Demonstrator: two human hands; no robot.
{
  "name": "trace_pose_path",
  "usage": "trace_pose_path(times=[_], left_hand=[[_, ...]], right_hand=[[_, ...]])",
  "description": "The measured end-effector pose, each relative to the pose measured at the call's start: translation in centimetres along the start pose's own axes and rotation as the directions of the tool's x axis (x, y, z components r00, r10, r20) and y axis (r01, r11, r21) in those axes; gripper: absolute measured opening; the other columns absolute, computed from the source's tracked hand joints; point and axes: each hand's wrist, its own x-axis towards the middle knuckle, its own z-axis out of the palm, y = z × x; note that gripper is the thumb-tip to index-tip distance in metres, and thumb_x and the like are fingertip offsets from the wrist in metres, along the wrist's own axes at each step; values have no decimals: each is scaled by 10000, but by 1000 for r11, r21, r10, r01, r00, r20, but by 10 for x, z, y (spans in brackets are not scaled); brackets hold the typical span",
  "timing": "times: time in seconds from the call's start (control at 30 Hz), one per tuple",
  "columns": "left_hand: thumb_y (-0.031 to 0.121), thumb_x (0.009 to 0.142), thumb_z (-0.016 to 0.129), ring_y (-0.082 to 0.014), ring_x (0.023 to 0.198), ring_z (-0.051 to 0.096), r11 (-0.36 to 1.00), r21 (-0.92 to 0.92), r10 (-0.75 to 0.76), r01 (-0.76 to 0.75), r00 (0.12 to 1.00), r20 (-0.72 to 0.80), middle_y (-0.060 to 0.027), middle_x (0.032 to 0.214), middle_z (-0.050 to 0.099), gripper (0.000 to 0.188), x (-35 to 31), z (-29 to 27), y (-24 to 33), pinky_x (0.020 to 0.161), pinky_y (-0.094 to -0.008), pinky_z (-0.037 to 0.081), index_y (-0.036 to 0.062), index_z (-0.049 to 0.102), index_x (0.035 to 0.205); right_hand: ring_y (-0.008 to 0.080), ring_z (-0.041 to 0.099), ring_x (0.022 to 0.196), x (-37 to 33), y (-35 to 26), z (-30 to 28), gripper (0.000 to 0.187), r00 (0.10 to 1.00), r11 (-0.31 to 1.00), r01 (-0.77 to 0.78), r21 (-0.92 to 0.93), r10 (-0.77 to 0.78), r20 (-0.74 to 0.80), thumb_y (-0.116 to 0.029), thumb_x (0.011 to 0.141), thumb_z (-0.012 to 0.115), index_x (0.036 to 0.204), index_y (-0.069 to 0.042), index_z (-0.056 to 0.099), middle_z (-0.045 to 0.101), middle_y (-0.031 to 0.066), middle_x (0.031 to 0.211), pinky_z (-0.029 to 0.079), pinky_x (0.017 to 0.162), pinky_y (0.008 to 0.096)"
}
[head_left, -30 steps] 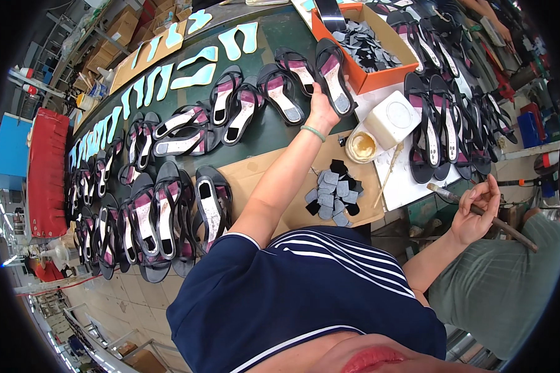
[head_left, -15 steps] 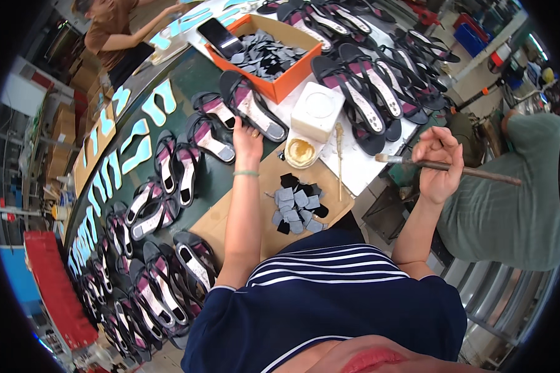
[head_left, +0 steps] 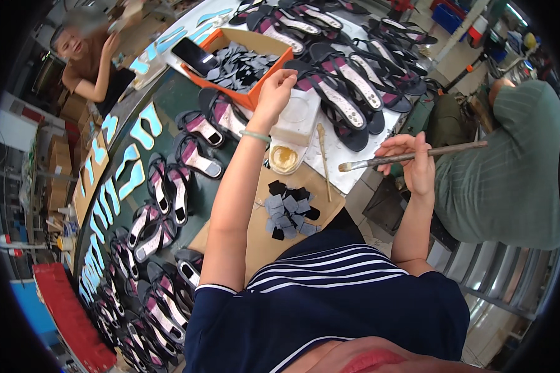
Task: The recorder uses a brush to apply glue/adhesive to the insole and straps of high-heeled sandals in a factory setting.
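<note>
"Fingers (head_left: 285, 77) first: how are they looking?"

"On the left hand (head_left: 275, 99), upper centre, they are curling together between the orange box (head_left: 246, 99) and the sandals (head_left: 339, 74); whether they are pinching anything, I cannot tell. The right hand (head_left: 422, 168), right of centre, is pinching a brush (head_left: 451, 150) between thumb and fingers, the others loosely spreading leftward."

"What is differing from half a second ago?"

"The left hand is no longer touching the sandal (head_left: 221, 110) left of the box's near corner; its forearm is now crossing that sandal's heel end. The brush handle, then sloping down to the right, is now rising that way."

"And the count?"

"One box is holding patches (head_left: 242, 67), with one phone (head_left: 195, 56) leaning there. One white container (head_left: 294, 121), one paste cup (head_left: 284, 160) and one stick (head_left: 325, 158) are occupying the centre. Two other people are showing: one (head_left: 87, 74) upper left, one in green (head_left: 501, 168) at right. Sandals and patches are overlapping too heavily for counting."
</note>
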Motion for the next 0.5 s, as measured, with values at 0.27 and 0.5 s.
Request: trace_pose_path(times=[0.27,0.5], left_hand=[[240,847,598,-246,847,670,988,138,-78,73,996,33,-155,889,708,318,76,10,-46,796,-338,494,-13,697,1013],[216,857,616,-237,803,614,888,227,441,-399,879,-180,-159,857,650,279,33,32,16,756,-339,478,23,691,1044]], right_hand=[[127,605,708,-12,6,-7,109,987,993,-89,-84,99,125,-53,871,646,846,53,642,653,150,931,502,640,247],[142,634,776,-10,9,20,159,920,956,-287,-52,290,264,-21,866,644,1002,60,636,680,145,955,520,675,256]])
